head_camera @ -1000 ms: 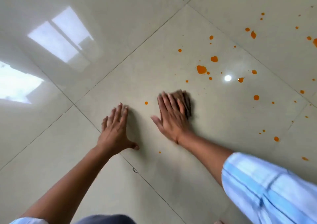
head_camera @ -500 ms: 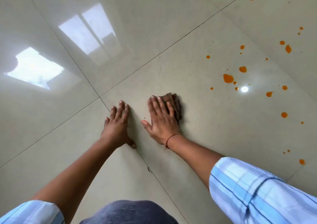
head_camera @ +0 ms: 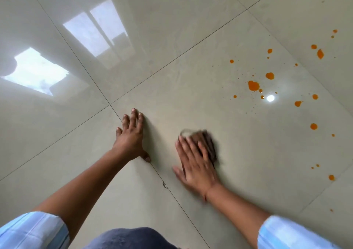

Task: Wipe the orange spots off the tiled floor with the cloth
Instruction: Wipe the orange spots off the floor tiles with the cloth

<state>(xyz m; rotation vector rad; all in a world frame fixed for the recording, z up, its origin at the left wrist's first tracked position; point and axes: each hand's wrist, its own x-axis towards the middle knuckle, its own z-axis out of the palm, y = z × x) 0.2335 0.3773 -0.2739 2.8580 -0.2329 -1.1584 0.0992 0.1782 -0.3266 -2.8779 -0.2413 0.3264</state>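
My right hand lies flat on a dark brown cloth and presses it onto the glossy beige tiled floor; hand and cloth are motion-blurred. My left hand rests flat on the floor to the left, fingers spread, holding nothing. Orange spots lie to the upper right of the cloth, apart from it: a large blot, a rounder one, and several smaller drops such as one at the right and one lower down.
Dark grout lines cross just beyond my left hand. A small dark chip marks the grout line between my arms. Window reflections glare at the upper left. My knee in dark fabric shows at the bottom edge.
My right hand has slid the cloth to the right and toward me, away from my left hand. The left hand stays planted. The view has shifted, so the spots sit further right.
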